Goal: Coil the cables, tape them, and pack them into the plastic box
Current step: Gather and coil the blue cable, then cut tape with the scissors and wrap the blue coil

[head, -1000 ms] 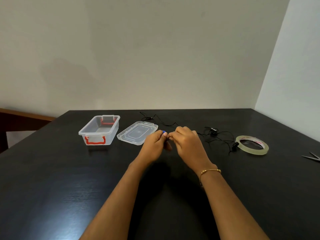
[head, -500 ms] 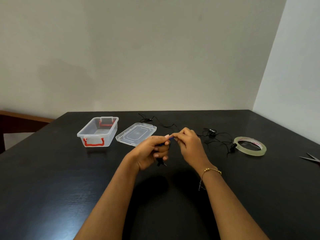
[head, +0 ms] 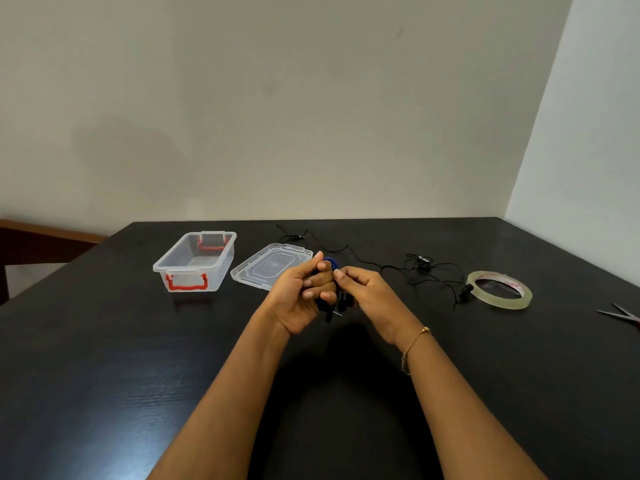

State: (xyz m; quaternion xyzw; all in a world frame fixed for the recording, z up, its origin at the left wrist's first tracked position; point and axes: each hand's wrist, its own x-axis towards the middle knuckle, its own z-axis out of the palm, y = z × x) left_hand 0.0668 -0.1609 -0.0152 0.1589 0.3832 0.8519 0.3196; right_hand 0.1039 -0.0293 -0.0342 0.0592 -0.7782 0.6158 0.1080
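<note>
My left hand (head: pixel 302 296) has turned palm-up since a moment ago, and its fingers now grip the thin blue cable (head: pixel 328 264) in loops, black plug ends dangling. My right hand (head: pixel 367 292) pinches the strand beside it, above the middle of the black worktop (head: pixel 104 358). Coiling looks nearly done; the clear tape roll (head: pixel 498 289) near the right edge comes next, then the clear red-handled plastic box (head: pixel 195 261) toward the far left corner.

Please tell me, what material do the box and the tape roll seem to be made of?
The box looks like clear, glossy plastic: the table shows through its walls, and its clips are red. The tape roll seems to be clear yellowish plastic film wound on a core, which is probably cardboard.
</note>
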